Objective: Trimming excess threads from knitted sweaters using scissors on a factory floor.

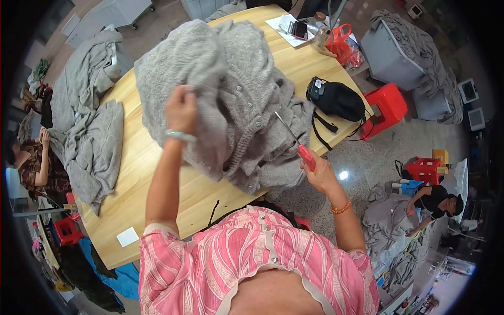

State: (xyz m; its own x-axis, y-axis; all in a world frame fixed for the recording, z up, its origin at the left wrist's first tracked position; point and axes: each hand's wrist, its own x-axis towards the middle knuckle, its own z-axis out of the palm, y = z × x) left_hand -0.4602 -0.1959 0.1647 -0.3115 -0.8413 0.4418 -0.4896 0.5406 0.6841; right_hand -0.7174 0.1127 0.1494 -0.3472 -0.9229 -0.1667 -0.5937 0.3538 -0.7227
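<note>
The left hand point(181, 110) grips a bunched fold of the soft, floppy grey cardigan point(231, 94) above the bench point(152, 173), while the right hand point(317, 173) is closed around red-handled snips point(296, 142).

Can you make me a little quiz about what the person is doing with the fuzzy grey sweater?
1. True or false: the left hand lifts the grey cardigan off the wooden table.
2. What does the right hand hold?
A. red-handled snips
B. a pencil
C. a brush
3. What colour is the bag on the table?

Key: 1 true; 2 A; 3 black.
</note>
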